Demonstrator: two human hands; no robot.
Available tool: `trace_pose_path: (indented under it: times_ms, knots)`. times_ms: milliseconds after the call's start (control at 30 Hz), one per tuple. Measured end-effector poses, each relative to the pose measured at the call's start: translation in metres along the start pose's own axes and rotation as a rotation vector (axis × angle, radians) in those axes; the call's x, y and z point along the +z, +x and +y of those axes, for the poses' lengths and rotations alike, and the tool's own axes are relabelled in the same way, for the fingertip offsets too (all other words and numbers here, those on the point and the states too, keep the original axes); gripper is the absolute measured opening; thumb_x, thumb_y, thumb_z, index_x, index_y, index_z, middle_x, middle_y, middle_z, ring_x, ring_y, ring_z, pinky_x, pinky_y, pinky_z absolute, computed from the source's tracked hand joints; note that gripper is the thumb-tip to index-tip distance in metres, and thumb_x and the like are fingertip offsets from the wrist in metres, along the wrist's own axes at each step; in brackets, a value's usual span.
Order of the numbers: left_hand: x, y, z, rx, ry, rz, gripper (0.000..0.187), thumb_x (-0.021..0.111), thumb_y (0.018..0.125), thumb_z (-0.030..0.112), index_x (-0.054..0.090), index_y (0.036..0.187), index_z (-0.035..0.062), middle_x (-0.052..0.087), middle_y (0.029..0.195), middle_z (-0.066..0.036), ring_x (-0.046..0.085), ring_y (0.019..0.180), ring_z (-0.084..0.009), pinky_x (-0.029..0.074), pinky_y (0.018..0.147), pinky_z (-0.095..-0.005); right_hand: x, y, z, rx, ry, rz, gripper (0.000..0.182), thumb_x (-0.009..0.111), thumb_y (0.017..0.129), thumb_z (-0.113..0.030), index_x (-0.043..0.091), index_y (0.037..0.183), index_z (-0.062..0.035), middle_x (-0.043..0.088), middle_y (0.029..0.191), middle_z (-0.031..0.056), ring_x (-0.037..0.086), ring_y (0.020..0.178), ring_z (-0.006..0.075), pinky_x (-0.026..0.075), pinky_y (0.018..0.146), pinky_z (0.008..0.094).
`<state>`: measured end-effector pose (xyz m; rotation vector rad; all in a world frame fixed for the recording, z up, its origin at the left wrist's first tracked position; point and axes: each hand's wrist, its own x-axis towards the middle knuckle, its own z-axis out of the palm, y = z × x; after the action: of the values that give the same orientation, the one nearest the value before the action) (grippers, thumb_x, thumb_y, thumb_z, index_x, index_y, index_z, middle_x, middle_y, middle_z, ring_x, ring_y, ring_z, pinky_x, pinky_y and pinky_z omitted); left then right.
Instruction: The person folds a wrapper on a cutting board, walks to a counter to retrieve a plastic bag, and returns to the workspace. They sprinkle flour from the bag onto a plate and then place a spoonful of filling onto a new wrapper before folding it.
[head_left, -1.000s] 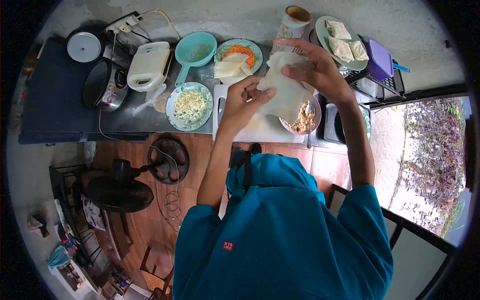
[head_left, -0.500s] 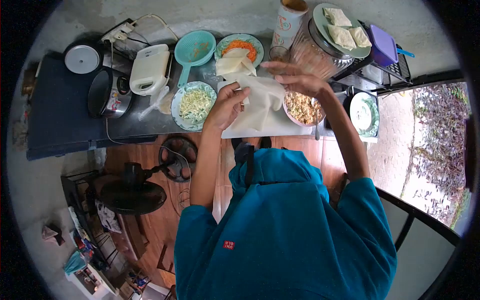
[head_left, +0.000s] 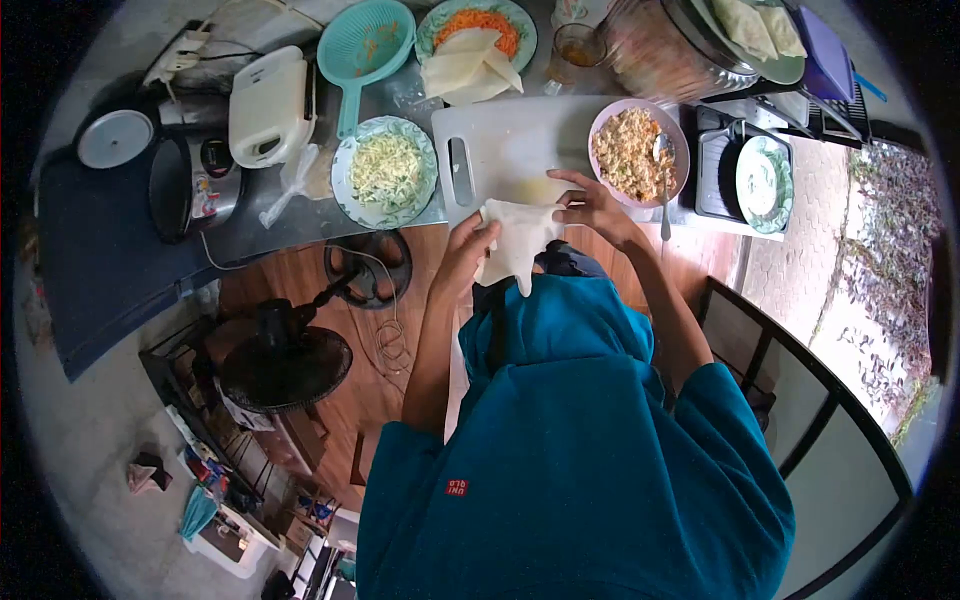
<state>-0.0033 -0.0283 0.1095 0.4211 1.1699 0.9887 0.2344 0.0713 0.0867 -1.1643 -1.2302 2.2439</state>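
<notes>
My left hand (head_left: pixel 470 245) and my right hand (head_left: pixel 592 205) each pinch an upper corner of a thin pale wrapper sheet (head_left: pixel 515 245). The sheet hangs limp between them, just at the near edge of the white cutting board (head_left: pixel 500 150). A pink bowl of chopped filling (head_left: pixel 635 150) with a spoon (head_left: pixel 662 185) in it sits right of the board. A plate with more folded wrappers and grated carrot (head_left: pixel 475 45) lies behind the board.
A plate of shredded cabbage (head_left: pixel 385 170), a teal strainer (head_left: pixel 365 45), a white sandwich maker (head_left: pixel 268 105) and a rice cooker (head_left: pixel 185 180) stand to the left. A glass (head_left: pixel 580 45), a big jar (head_left: pixel 665 50), a pan on a stove (head_left: pixel 760 180) are right. A floor fan (head_left: pixel 290 355) stands below.
The wrapper sheet has come down from in front of the jar and bowl toward me, and now hangs at the board's near edge. The view has tilted downward.
</notes>
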Motion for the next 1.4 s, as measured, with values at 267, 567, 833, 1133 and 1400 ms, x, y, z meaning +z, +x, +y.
trace_pose_path:
  times_ms: [267,567,833,1133,1400]
  knots:
    - [-0.016,0.080,-0.043,0.368,0.363,0.194,0.024,0.060,0.095,0.025,0.062,0.099,0.0015,0.060,0.075,0.001,0.054,0.066,-0.0109,0.044,0.061,-0.0287,-0.022,0.053,-0.006,-0.327,-0.850,0.279,0.052,0.064,0.081,-0.010,0.054,0.132,-0.0146,0.067,0.087,0.0136,0.067,0.069,0.0289,0.054,0.066,0.0394]
    - [-0.020,0.144,-0.017,0.399,0.949,0.438,0.017,0.065,0.084,0.014,0.066,0.092,-0.0013,0.070,0.080,-0.016,0.069,0.075,-0.0276,0.053,0.069,-0.0382,-0.021,0.122,-0.005,-0.327,-1.146,0.443,0.043,0.057,0.083,-0.010,0.057,0.125,-0.0161,0.067,0.098,0.0176,0.066,0.083,0.0392,0.055,0.072,0.0475]
    - [-0.021,0.122,-0.030,0.623,1.029,0.543,0.023,0.070,0.080,0.015,0.062,0.098,0.0031,0.062,0.091,-0.017,0.059,0.087,-0.0368,0.047,0.078,-0.0454,-0.003,0.076,0.004,-0.443,-0.940,0.644,0.042,0.061,0.078,0.000,0.058,0.120,-0.0029,0.060,0.106,0.0209,0.061,0.099,0.0383,0.049,0.086,0.0448]
    - [-0.029,0.117,-0.045,0.741,1.336,0.457,0.028,0.074,0.078,0.018,0.063,0.101,0.0058,0.054,0.100,-0.010,0.054,0.094,-0.0303,0.042,0.082,-0.0427,0.044,0.020,0.087,-0.302,-1.236,0.467,0.072,0.060,0.086,-0.018,0.028,0.148,-0.0063,0.033,0.151,0.0163,0.028,0.142,0.0322,0.018,0.114,0.0526]
    - [-0.029,0.108,-0.055,0.677,1.136,0.573,0.031,0.071,0.082,0.020,0.060,0.105,0.0027,0.057,0.099,-0.014,0.054,0.093,-0.0351,0.043,0.084,-0.0463,0.034,0.021,0.087,-0.203,-1.270,0.509,0.079,0.060,0.087,-0.023,0.017,0.152,-0.0074,0.018,0.158,0.0156,0.017,0.146,0.0313,0.015,0.115,0.0557]
